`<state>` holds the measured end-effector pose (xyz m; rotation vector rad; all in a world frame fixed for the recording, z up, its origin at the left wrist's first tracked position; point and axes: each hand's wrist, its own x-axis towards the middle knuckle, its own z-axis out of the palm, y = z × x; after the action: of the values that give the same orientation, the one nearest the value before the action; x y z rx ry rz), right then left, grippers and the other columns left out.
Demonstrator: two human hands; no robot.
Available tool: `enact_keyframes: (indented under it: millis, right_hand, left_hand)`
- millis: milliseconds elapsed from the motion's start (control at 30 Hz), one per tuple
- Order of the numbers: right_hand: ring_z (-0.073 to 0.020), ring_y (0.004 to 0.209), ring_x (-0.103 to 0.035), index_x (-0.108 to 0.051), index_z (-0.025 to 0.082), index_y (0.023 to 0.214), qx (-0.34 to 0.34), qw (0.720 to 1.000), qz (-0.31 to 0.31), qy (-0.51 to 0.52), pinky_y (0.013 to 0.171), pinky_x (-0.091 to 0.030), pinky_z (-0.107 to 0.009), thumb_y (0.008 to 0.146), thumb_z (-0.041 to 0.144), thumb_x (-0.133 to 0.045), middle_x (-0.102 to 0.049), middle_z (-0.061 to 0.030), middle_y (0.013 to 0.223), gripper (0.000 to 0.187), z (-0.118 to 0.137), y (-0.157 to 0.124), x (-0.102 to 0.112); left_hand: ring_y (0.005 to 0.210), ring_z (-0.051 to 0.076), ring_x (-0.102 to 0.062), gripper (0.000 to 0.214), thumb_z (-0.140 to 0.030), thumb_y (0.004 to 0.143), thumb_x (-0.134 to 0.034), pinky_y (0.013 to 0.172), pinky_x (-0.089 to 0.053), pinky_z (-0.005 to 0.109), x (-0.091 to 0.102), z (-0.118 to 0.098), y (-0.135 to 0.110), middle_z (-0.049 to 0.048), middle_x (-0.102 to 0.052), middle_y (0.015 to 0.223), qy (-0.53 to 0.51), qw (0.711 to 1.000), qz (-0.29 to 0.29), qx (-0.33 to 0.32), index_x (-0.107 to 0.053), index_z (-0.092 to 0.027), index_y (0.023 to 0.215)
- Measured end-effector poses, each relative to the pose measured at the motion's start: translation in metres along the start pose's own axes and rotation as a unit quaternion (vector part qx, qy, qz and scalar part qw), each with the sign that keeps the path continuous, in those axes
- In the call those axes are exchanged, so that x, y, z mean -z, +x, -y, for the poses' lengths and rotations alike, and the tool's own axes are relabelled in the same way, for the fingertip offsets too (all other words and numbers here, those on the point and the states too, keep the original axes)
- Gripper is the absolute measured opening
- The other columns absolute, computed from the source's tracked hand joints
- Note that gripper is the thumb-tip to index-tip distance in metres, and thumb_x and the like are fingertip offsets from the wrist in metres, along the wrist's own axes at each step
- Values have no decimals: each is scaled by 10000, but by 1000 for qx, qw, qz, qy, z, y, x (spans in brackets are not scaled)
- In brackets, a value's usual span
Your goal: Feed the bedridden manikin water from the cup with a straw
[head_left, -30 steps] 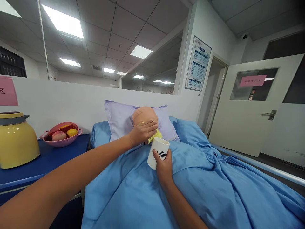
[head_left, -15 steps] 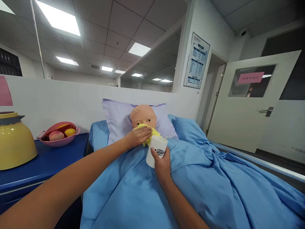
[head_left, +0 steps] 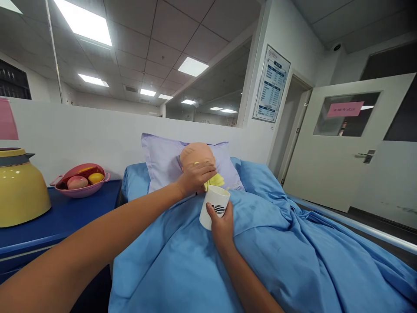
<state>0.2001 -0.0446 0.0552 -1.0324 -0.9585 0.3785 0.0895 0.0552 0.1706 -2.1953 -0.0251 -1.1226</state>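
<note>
Your right hand (head_left: 223, 222) wraps the white cup (head_left: 216, 199); at its eleven o'clock, your left hand (head_left: 197, 176), nearly flat, holds yellow cloth (head_left: 216, 181) against the mannequin head (head_left: 197, 152).

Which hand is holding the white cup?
The right hand, gripping the white cup; the left hand is in front of the doll's head, by the yellow cloth.

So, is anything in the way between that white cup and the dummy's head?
Yes. The left hand covers much of the face on the dummy's head, and the yellow cloth shows just above the rim of the white cup in the right hand.
</note>
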Motion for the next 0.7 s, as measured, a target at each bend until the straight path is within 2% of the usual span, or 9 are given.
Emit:
enact_keyframes:
  millis: [100,233,400,600,700]
  right_hand:
    - [-194,799,-583,-510,211,1103,3,1000,-1,9,715,-488,-331,699,457,-714,-601,-19,937,515,0,0,-1]
    - [-202,818,-584,-518,204,1097,18,1000,-5,-3,738,-482,-337,697,448,-714,-613,-30,951,508,0,0,0]
    - [-206,845,-589,-509,199,1162,20,1000,0,-7,771,-474,-351,703,441,-708,-626,-49,1013,555,2,-1,0]
    - [-214,885,-582,-514,196,1159,31,1000,6,0,804,-471,-366,688,438,-721,-608,-55,1031,569,1,-5,-1]
    - [-213,870,-580,-512,203,1150,30,999,15,-13,786,-474,-359,688,442,-722,-609,-50,1007,561,-1,-5,-1]
  left_hand:
    - [1140,205,-586,249,-170,922,-427,970,-505,376,-15,-1,4,121,-684,1104,-4,999,37,-18,-623,-111,1065]
    - [1132,201,-596,240,-159,923,-426,1000,-498,396,-26,-3,-15,115,-700,1071,-5,998,60,-27,-629,-109,1041]
    - [1170,194,-573,246,-157,922,-438,1040,-473,416,-18,-6,-40,105,-680,1145,-23,998,52,-19,-601,-119,1102]
    - [1180,188,-565,255,-153,908,-471,1029,-483,378,-9,-10,-56,115,-679,1147,-57,997,49,-1,-589,-111,1130]
    - [1201,192,-550,275,-138,903,-468,1019,-487,373,4,-6,-71,132,-670,1163,-66,996,57,0,-575,-113,1155]
